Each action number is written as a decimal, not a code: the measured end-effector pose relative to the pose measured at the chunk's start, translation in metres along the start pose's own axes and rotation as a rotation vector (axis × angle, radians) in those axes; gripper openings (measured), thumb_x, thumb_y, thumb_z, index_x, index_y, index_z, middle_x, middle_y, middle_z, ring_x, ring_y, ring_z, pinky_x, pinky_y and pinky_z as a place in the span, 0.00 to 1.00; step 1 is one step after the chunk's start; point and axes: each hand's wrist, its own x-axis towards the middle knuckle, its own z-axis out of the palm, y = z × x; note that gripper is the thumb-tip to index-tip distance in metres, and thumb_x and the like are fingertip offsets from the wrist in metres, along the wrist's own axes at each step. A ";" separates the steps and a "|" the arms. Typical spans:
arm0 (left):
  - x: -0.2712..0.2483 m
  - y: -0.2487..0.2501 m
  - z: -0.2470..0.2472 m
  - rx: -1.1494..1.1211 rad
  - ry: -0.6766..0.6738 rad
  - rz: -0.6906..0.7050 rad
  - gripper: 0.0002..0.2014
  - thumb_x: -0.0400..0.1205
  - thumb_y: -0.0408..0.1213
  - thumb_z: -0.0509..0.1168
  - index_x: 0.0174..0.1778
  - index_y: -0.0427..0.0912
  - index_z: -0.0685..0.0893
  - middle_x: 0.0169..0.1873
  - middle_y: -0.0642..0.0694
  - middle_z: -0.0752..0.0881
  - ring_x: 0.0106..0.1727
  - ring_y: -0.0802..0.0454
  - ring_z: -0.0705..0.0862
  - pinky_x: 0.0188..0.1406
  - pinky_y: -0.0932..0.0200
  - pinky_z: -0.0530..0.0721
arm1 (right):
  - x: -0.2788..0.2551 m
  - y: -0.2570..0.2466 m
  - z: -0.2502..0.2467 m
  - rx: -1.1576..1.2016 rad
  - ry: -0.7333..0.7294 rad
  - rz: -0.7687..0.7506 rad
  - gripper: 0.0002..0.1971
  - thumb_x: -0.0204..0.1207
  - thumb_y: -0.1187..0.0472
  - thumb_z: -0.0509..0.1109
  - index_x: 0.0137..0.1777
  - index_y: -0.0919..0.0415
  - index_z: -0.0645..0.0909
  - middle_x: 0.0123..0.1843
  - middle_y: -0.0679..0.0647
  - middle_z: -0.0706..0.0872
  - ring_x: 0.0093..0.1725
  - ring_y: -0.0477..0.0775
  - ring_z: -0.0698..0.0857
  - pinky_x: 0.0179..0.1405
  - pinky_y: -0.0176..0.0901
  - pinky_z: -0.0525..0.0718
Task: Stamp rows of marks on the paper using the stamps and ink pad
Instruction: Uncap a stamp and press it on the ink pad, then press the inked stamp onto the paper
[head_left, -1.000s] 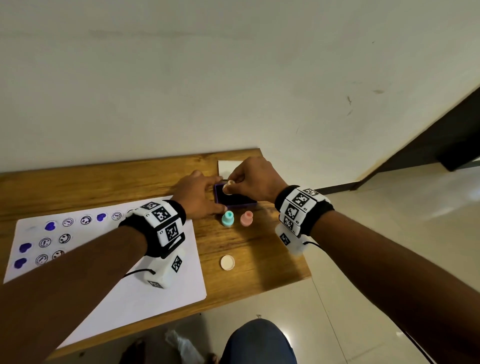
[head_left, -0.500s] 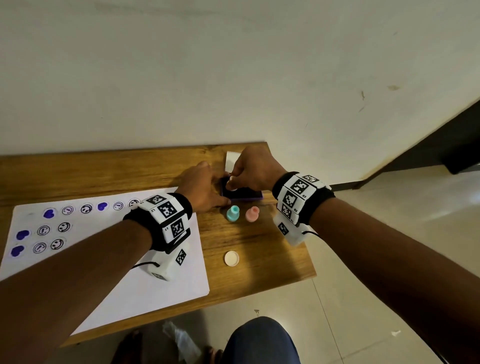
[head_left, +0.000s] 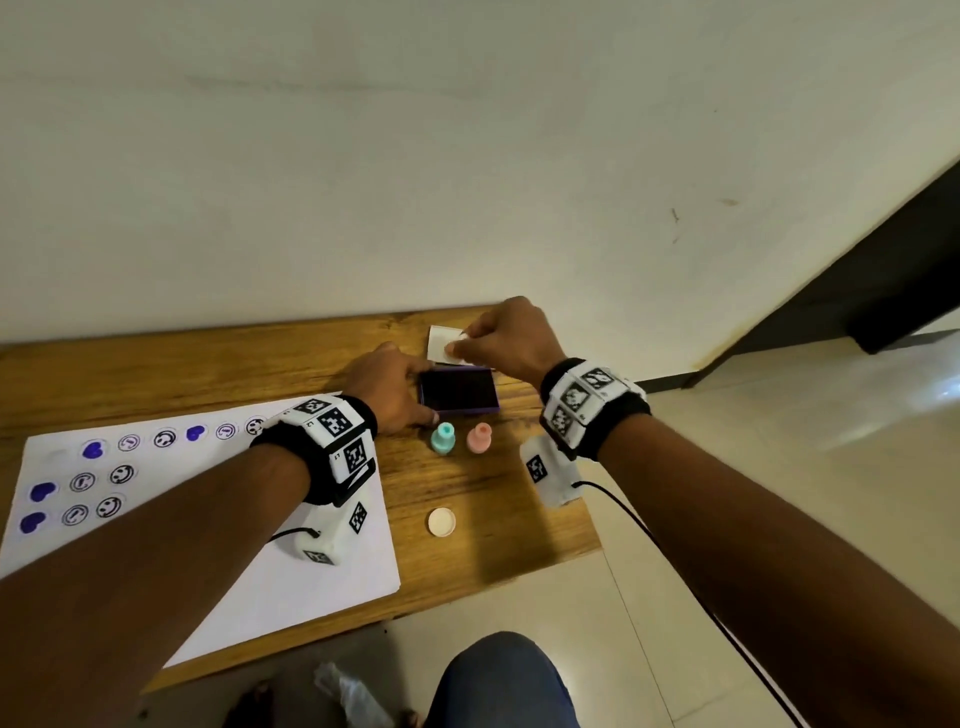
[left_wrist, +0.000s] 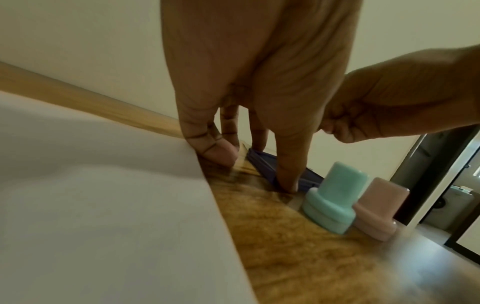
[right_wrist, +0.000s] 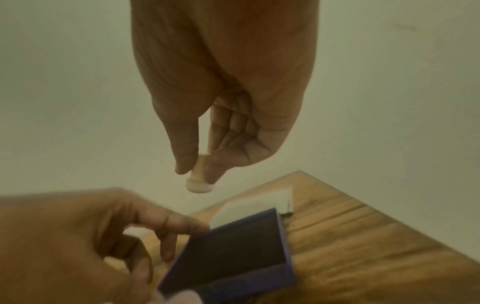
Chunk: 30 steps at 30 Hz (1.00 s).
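A purple ink pad (head_left: 460, 391) lies open on the wooden table (head_left: 208, 369). My left hand (head_left: 427, 389) holds its left end between thumb and fingers; the thumb tip (left_wrist: 285, 183) is on the near corner of the pad (left_wrist: 262, 162). My right hand (head_left: 460, 347) pinches a small cream stamp (right_wrist: 199, 181) and holds it in the air above the pad's far edge (right_wrist: 233, 253). The teal stamp (head_left: 443, 437) and pink stamp (head_left: 479, 437) stand upright just in front of the pad. The white paper (head_left: 234, 561) on the left carries rows of purple hearts and smiley marks.
The pad's white lid (head_left: 440, 338) lies behind it near the wall. A round white cap (head_left: 442, 521) sits near the table's front edge. The table's right edge (head_left: 582, 499) drops to tiled floor. My knee (head_left: 498, 680) is below the table front.
My right hand has lifted the cream stamp off the ink pad and drawn it back toward the lid. The left hand stays on the pad.
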 end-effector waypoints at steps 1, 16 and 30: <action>-0.001 0.001 0.001 0.000 0.004 -0.009 0.38 0.65 0.54 0.80 0.72 0.57 0.77 0.53 0.47 0.75 0.58 0.44 0.78 0.49 0.54 0.77 | -0.004 0.005 -0.007 0.091 0.029 0.032 0.12 0.67 0.52 0.84 0.41 0.62 0.92 0.39 0.53 0.92 0.41 0.50 0.88 0.39 0.39 0.81; -0.067 -0.025 -0.080 -0.169 0.074 -0.022 0.25 0.69 0.51 0.78 0.62 0.51 0.85 0.58 0.50 0.86 0.56 0.54 0.84 0.52 0.59 0.79 | -0.060 -0.008 -0.031 0.445 0.146 0.092 0.08 0.66 0.57 0.83 0.35 0.62 0.92 0.34 0.57 0.92 0.33 0.48 0.87 0.35 0.43 0.85; -0.265 -0.237 -0.152 -0.050 0.073 -0.289 0.26 0.73 0.54 0.73 0.65 0.49 0.82 0.65 0.51 0.83 0.62 0.53 0.81 0.59 0.56 0.78 | -0.107 -0.176 0.099 0.316 -0.118 -0.138 0.09 0.65 0.54 0.84 0.36 0.60 0.92 0.32 0.54 0.92 0.29 0.44 0.82 0.33 0.39 0.79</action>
